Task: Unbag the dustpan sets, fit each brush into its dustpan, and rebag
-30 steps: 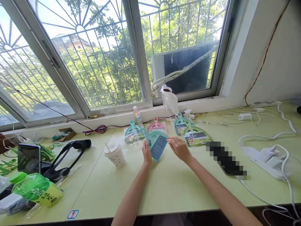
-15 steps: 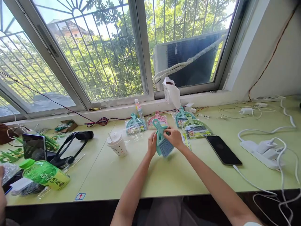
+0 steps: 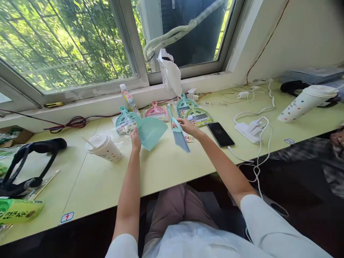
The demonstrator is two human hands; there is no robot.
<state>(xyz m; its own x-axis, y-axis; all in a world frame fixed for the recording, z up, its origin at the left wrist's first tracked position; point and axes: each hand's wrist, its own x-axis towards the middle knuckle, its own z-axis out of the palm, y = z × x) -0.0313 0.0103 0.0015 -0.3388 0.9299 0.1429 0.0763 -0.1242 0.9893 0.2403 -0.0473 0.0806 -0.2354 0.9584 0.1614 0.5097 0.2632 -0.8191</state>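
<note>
My left hand [image 3: 135,139] grips a mint-green dustpan [image 3: 152,132] by its side near the handle, its broad pan facing right. In my right hand [image 3: 185,126] is a small matching hand brush [image 3: 177,132], held by its mint body with the grey-blue bristles pointing down toward the table. Dustpan and brush are apart, with a gap between them. Behind them lie wrapped brush-and-dustpan sets: a teal one [image 3: 124,123] at left, a pink one [image 3: 156,111] in the middle, another teal one [image 3: 184,103] and a green one [image 3: 199,116] at right.
A lidded paper cup [image 3: 104,147] with a straw stands left of my hands. A black phone [image 3: 220,134] and a white power strip [image 3: 248,132] with cables lie to the right. A clear bottle [image 3: 129,100] stands by the window; another cup [image 3: 306,104] is far right.
Dustpan and brush, together in my hands before, are now separated: the dustpan has gone left, the brush right. The view has swung right and down.
</note>
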